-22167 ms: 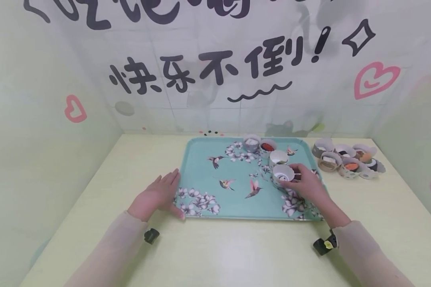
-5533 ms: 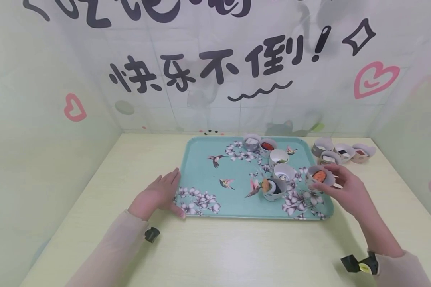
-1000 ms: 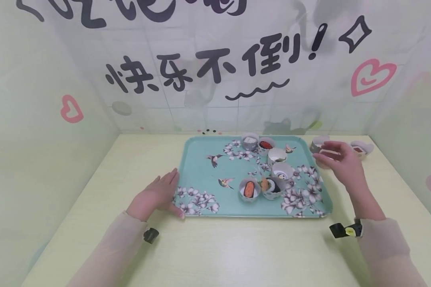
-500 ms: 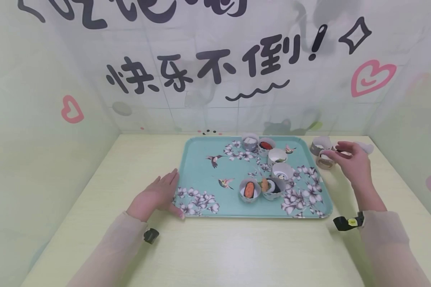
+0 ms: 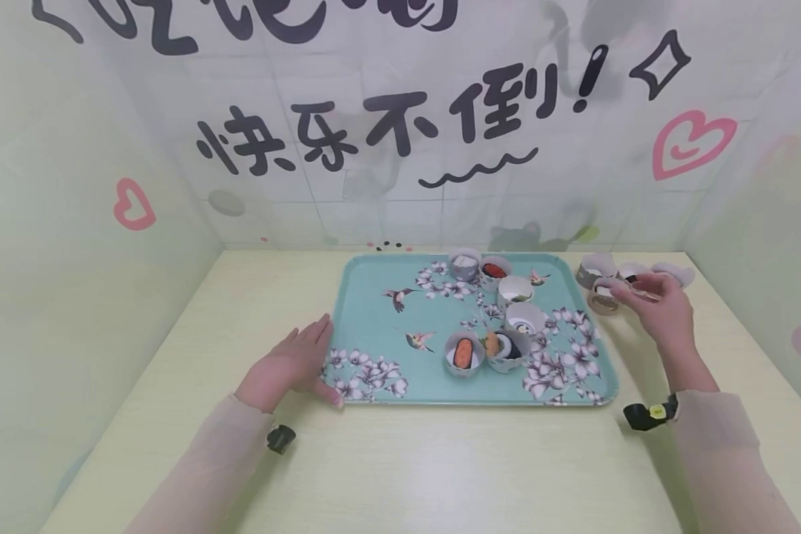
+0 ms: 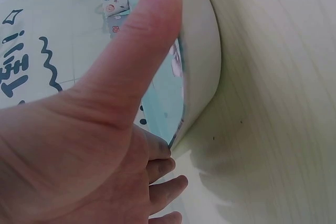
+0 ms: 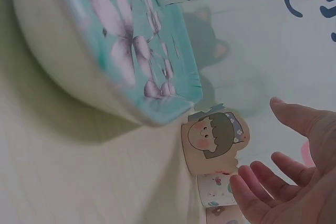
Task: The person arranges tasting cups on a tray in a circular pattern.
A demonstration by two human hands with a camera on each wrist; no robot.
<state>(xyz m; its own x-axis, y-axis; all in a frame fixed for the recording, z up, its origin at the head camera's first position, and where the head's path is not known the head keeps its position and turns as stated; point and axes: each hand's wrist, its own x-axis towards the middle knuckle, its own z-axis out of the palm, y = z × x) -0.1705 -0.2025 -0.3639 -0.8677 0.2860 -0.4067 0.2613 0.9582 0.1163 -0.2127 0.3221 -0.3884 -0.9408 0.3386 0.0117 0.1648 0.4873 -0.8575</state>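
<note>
My left hand (image 5: 285,365) lies along the left edge of a turquoise tray (image 5: 387,386), fingers straight and thumb at the front corner. In the left wrist view its thumb (image 6: 136,40) reaches along the rim. Over the paper cups right of the tray, my right hand (image 5: 664,308) holds nothing; its thumb and fingers stand apart. Nearest to it is a brown cup (image 5: 603,298) with a cartoon face (image 7: 210,135), plain in the right wrist view. Behind stand a grey cup (image 5: 595,271) and a white cup (image 5: 630,271); fingers partly cover another cup (image 5: 677,274).
Several paper cups with toy-like sushi stand on the tray's right half. Among them are a cup with an orange-topped piece (image 5: 463,354), a cup with a black-wrapped roll (image 5: 507,351) and a white cup (image 5: 524,319). A printed wall sheet (image 5: 374,219) closes off the back.
Since the oldest frame, the black-wrapped-roll and orange-piece cups have come onto the tray from the right group. Lately my right hand has shifted slightly right and down; the left stays put.
</note>
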